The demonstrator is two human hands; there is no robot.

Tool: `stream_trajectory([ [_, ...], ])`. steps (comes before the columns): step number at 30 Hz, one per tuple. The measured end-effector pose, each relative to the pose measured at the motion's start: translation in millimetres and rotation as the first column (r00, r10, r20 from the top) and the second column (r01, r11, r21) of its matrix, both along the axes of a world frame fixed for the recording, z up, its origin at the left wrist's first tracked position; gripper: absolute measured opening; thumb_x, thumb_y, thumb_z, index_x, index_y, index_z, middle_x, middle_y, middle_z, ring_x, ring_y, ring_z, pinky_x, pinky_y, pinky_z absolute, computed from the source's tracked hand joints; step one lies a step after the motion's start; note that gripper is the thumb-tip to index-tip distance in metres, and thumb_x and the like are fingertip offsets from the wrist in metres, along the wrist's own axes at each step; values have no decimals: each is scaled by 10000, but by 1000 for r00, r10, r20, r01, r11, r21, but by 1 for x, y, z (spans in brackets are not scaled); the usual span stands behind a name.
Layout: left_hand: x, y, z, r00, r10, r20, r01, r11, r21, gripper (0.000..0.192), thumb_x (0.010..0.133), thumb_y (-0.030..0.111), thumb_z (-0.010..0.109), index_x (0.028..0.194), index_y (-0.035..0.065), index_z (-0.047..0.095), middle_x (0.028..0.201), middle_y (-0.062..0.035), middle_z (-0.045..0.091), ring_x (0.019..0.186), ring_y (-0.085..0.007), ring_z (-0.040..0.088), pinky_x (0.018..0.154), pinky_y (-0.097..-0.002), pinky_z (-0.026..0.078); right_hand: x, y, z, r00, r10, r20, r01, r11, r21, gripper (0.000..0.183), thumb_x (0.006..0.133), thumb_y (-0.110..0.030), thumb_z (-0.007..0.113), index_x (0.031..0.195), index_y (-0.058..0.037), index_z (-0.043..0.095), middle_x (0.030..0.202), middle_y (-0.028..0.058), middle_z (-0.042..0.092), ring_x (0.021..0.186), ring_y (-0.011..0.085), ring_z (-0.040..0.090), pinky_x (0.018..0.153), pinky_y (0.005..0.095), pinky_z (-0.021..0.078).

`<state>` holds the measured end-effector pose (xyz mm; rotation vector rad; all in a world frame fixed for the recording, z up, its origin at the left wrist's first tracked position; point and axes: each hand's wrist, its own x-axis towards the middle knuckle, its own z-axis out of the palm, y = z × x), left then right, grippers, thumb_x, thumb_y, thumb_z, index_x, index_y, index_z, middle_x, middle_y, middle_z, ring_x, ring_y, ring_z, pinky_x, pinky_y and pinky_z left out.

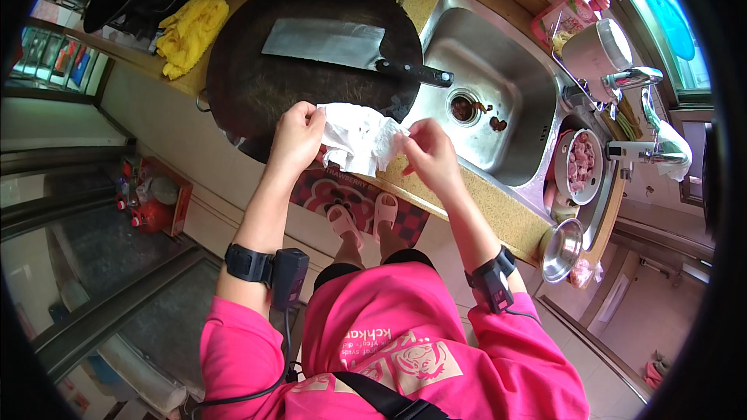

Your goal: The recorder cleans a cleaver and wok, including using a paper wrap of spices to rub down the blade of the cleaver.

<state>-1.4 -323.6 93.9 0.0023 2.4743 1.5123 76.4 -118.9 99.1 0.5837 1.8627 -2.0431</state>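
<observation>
Between my hands stretches a crumpled white paper towel or thin cloth (360, 135); the picture does not settle which. My left hand (299, 133) pinches its left end. At the other end, the fingers of my right hand (430, 154) grip its edge. Both hands are raised in front of the counter's near edge. Beyond them, a cleaver (327, 44) lies flat on a large round dark chopping board (251, 79). The black handle points right and reaches past the board's rim over the sink (502, 23).
Brown scraps (497, 123) lie by the sink drain (464, 108). A white colander of raw meat (583, 166) sits in the small right basin. Near the counter's edge stands a steel bowl (562, 251). A yellow cloth (192, 32) lies left of the board.
</observation>
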Motion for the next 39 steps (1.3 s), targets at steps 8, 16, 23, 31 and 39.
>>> stream_trajectory([
  [8,25,8,13,990,87,111,-110,968,224,394,855,334,577,946,-41,497,655,-69,595,580,-90,553,522,-231,442,-8,-32,19,677,511,-530,182,581,793,334,601,-208,754,845,-84,561,816,63,506,805,269,485,724,358,382],
  [16,67,11,4,998,18,67,-20,999,27,378,699,128,734,963,-26,510,725,-44,575,598,-60,529,514,-218,445,-29,-32,11,715,509,-479,75,625,777,206,703,-181,698,756,-19,582,616,88,566,533,219,552,542,311,432],
  [23,64,14,8,992,76,98,-85,992,91,197,777,181,572,825,-8,599,674,-177,609,670,-307,625,605,-369,468,-29,-37,30,830,462,-314,-131,707,695,259,704,-212,693,769,9,574,650,124,595,590,225,611,546,320,478],
  [31,63,21,18,965,161,206,-201,961,188,213,830,176,520,814,-30,573,652,-184,610,604,-318,621,544,-373,473,-29,-30,23,883,371,-289,-103,752,651,211,725,-147,651,844,11,577,683,101,623,597,181,612,581,276,482],
  [39,63,32,8,959,282,-13,-271,935,229,136,829,117,530,866,-13,531,620,-179,598,575,-307,617,514,-375,458,-32,-19,24,926,328,-188,-194,839,509,188,759,-125,624,844,32,567,683,91,620,644,139,621,596,269,487],
])
